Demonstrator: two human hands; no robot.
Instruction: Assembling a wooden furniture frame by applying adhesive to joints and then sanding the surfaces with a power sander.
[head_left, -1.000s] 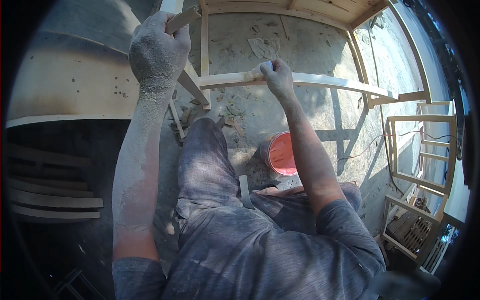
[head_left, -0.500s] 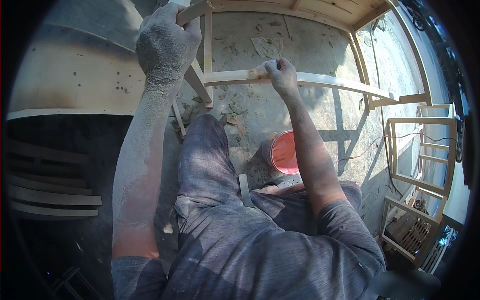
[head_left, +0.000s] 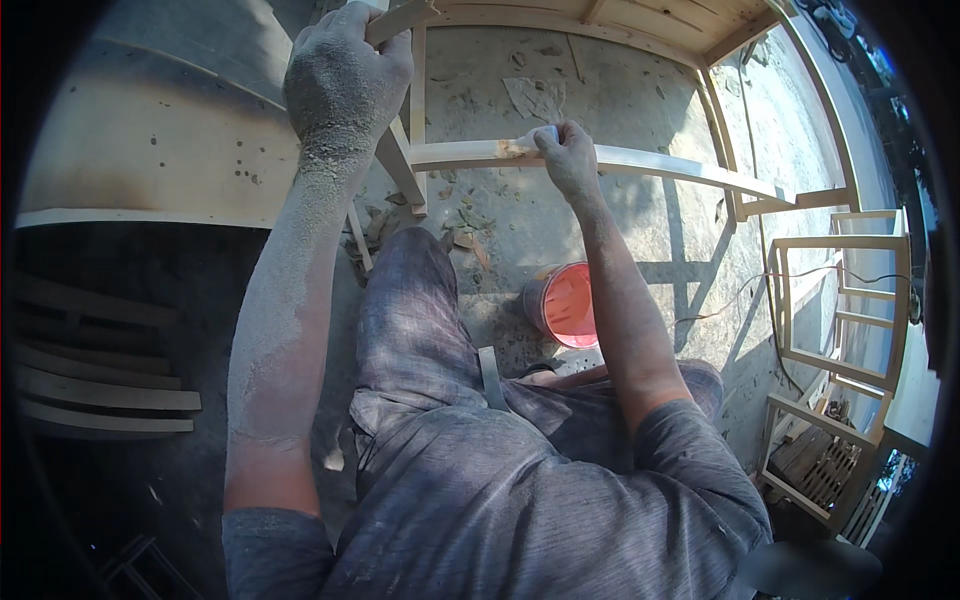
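My left hand [head_left: 348, 80], coated in pale dust, is closed at the top around a tan strip [head_left: 405, 20] with a ragged end, which sticks out past the thumb. Below that fist an angled wooden leg [head_left: 400, 170] meets a long pale wooden rail [head_left: 650, 160]. My right hand [head_left: 570, 160] pinches a small whitish-blue piece [head_left: 545, 134] against the top of this rail; its kind is too small to tell. Just left of the pinch, the rail carries a brownish patch [head_left: 513, 148].
A pinkish-red bucket [head_left: 537, 300] stands on the concrete floor near my right forearm. Wooden frames [head_left: 840, 310] stand at the right, with a cable [head_left: 740, 300] beside them. A wide wooden panel [head_left: 150, 150] lies at left; curved slats [head_left: 110, 390] are below it. Dry leaves litter the floor.
My left hand and the tan strip in it have shifted slightly right. My right hand stays nearly in place, pinching at the rail.
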